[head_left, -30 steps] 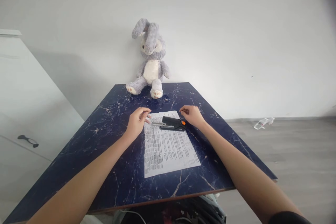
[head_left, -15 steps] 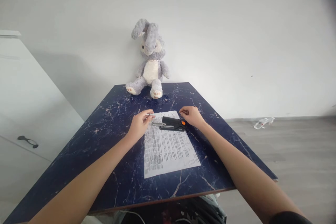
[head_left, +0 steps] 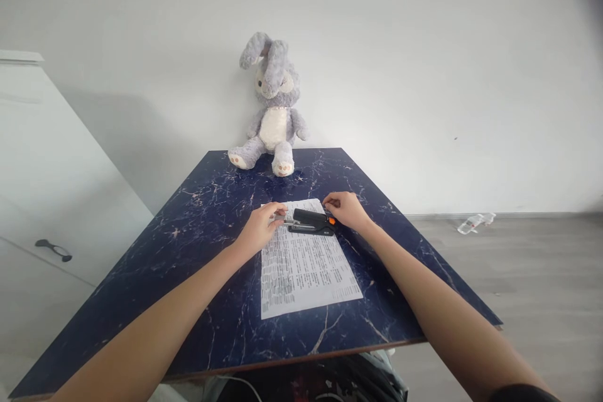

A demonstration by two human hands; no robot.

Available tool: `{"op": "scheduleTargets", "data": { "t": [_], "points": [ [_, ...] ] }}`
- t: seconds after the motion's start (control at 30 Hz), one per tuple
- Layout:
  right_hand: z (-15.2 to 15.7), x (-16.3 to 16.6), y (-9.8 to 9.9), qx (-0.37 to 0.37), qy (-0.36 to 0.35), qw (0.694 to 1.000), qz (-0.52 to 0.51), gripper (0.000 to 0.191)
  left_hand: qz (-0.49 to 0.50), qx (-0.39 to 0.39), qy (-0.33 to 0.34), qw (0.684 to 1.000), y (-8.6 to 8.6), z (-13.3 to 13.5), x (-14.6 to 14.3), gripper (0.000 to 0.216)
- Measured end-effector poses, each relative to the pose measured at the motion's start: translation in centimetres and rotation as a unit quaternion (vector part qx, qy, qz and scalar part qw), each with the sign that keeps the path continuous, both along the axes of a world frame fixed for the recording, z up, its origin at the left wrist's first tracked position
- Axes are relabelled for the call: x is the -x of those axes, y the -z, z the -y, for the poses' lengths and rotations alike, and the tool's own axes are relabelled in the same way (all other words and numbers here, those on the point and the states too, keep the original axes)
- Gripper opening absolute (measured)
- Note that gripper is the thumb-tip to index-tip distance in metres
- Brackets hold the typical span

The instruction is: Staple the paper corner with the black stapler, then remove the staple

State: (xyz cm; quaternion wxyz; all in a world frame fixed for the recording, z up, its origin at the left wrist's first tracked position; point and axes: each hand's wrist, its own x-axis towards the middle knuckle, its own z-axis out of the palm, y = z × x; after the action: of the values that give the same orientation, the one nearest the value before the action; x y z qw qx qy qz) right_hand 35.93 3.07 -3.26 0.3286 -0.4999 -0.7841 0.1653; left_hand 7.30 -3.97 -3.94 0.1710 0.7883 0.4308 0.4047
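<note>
A black stapler (head_left: 315, 217) with an orange part lies on a printed sheet of paper (head_left: 313, 276), its top raised and its metal rail sticking out to the left. At the rail's end is my left hand (head_left: 258, 228), thumb and fingers pinched. A small silver piece, which looks like a strip of staples, is mostly hidden in that pinch. My right hand (head_left: 347, 208) rests beside the stapler's orange end with its fingers curled together. Whether anything is inside those fingers is hidden.
A grey plush rabbit (head_left: 276, 113) sits at the back of the dark blue marbled table (head_left: 207, 301), against the wall. To the left stands a white cabinet (head_left: 51, 169) with a black handle. A clear plastic item (head_left: 475, 223) lies on the floor at right.
My left hand has moved right, bringing its fingers to the stapler's rail end. The right hand has stayed by the orange end. The view has shifted slightly.
</note>
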Motion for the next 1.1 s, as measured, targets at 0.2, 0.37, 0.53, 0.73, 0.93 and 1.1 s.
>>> {"op": "scheduleTargets", "data": {
  "t": [0.2,0.37,0.53,0.73,0.93,1.1],
  "points": [
    [-0.2,0.1,0.3,-0.006,-0.015,1.000,0.011,0.016,-0.002,0.067,-0.023,0.997,0.0,-0.2,-0.4,0.024],
    [-0.4,0.0,0.5,-0.009,-0.011,1.000,0.020,0.016,0.037,0.085,0.000,0.996,0.8,-0.9,-0.3,0.023],
    [-0.4,0.0,0.5,-0.003,-0.020,1.000,0.011,0.018,0.043,0.088,-0.001,0.995,1.1,-1.2,-0.3,0.020],
    [-0.3,0.0,0.4,0.002,-0.031,0.999,0.011,0.018,0.027,0.078,0.001,0.997,1.0,-1.1,-0.4,0.019],
    [0.0,0.2,0.1,0.009,-0.034,0.999,-0.002,0.017,0.012,0.068,0.007,0.998,0.8,-0.9,-0.5,0.016],
    [1.0,0.4,-1.2,0.009,-0.054,0.997,-0.057,0.026,-0.033,0.024,0.021,0.999,0.2,-0.7,0.0,0.010]
  ]
}}
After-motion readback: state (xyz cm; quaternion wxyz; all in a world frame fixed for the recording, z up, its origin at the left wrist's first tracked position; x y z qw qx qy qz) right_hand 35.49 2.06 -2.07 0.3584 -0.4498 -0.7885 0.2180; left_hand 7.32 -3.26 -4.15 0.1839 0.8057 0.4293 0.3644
